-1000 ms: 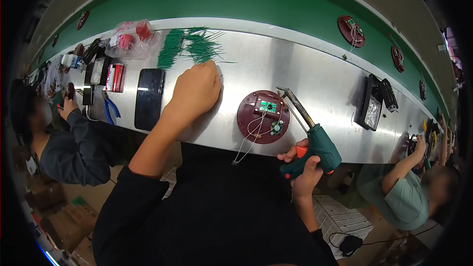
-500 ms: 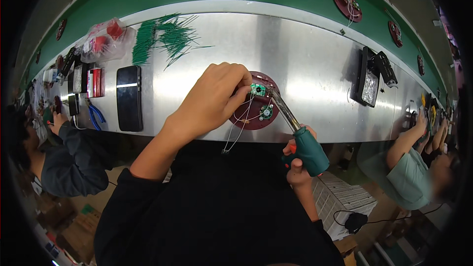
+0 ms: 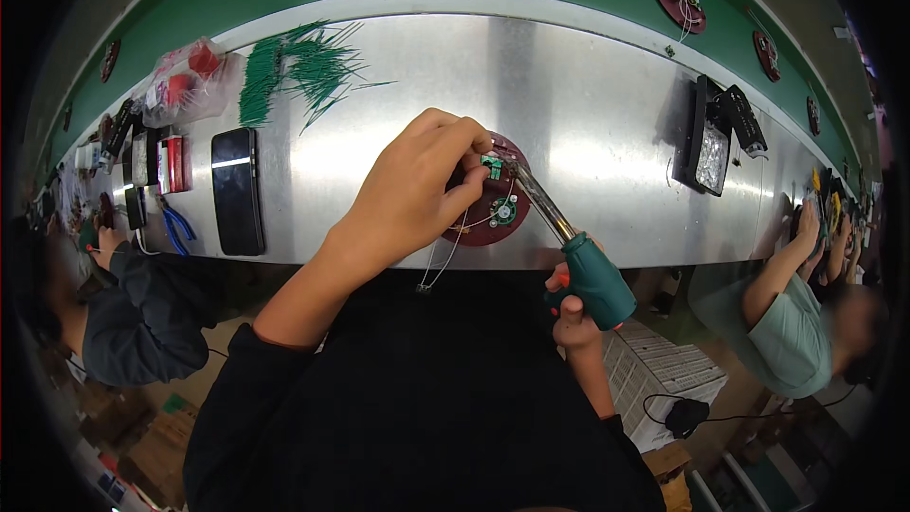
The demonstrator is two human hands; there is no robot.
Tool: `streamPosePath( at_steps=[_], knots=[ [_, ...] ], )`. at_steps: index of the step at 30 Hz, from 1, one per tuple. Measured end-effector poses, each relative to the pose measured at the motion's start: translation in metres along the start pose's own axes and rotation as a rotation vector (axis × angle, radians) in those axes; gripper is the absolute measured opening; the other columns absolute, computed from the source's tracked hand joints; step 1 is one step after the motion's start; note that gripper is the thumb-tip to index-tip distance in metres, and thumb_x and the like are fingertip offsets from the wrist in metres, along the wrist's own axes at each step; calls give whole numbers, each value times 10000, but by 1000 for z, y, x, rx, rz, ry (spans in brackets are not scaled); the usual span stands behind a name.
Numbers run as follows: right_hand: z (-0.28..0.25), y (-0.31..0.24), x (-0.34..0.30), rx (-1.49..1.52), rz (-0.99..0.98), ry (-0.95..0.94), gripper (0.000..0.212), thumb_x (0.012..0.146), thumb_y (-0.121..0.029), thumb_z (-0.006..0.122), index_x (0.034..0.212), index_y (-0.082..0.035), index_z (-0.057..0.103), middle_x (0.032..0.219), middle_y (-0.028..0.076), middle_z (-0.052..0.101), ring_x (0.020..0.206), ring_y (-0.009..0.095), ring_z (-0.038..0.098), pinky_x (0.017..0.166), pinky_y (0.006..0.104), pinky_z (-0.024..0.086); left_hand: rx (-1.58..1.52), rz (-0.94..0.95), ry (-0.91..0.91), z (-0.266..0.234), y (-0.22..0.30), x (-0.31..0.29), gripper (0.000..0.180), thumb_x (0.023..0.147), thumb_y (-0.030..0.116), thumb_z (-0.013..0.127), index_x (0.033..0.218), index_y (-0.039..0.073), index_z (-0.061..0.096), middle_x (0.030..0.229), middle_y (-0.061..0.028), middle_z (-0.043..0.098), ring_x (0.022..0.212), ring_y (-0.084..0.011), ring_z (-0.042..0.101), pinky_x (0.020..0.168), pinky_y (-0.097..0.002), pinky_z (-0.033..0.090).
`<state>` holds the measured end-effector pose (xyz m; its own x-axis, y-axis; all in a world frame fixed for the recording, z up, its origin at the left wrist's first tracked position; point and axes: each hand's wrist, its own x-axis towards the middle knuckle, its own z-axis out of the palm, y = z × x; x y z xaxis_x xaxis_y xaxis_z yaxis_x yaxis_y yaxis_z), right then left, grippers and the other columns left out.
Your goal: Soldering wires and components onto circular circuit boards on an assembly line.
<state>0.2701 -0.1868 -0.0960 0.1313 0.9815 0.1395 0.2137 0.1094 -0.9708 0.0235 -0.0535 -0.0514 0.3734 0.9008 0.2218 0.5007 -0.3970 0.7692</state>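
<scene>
A round dark-red base (image 3: pixel 481 230) lies at the bench's front edge, with a small green circuit board (image 3: pixel 492 167) and a round green part (image 3: pixel 503 210) on it. My left hand (image 3: pixel 417 175) reaches over its left side, thumb and fingertips pinched close by the board; what they hold is hidden. Thin white wires (image 3: pixel 445 261) run from beneath that hand past the bench edge. My right hand (image 3: pixel 574 320) is wrapped round the handle of a green soldering gun (image 3: pixel 599 280). Its long metal tip reaches up-left to the board, close to my left fingertips.
Left on the metal bench are a black phone (image 3: pixel 237 192), blue-handled pliers (image 3: pixel 174 226), green wires (image 3: pixel 318 66) and a plastic bag (image 3: pixel 190 85). A black tray (image 3: pixel 703 140) stands right. Other red bases (image 3: pixel 679 2) sit on the green strip behind. People work on both sides.
The view has shifted slightly. My left fingertips have edged up toward the soldering tip, and the tip stays by the board. Both hands keep their grips.
</scene>
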Motion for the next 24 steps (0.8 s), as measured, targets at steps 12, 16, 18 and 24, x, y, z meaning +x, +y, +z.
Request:
streamPosePath(
  at_steps=[12,16,18,24],
  knots=[
    [-2,0,5,-42,-76,-24,632,963,-605,695,918,24,733,700,55,686,1045,366,720,1003,491,539,-23,-47,-31,-4,4,4,257,837,-10,765,1066,33,656,948,-75,671,867,-204,671,755,-316,539],
    [3,-2,7,-51,-59,2,626,968,-610,685,881,9,728,704,46,687,1016,383,731,998,501,545,-41,-67,-49,-3,5,4,240,847,-14,736,1057,38,632,925,-81,662,900,-237,659,775,-358,538],
    [2,-2,8,-64,-77,-5,621,968,-605,688,870,7,726,704,47,687,1015,388,732,993,507,547,-53,-64,-50,-3,6,4,236,849,-13,718,1053,40,613,889,-84,655,930,-268,645,792,-395,535],
    [-2,-3,11,-92,-113,-46,611,960,-595,703,856,7,723,720,53,691,1007,390,734,981,530,552,-44,-66,-74,-6,9,7,216,856,-11,706,1035,44,598,874,-88,648,918,-277,637,770,-401,529]
  ],
)
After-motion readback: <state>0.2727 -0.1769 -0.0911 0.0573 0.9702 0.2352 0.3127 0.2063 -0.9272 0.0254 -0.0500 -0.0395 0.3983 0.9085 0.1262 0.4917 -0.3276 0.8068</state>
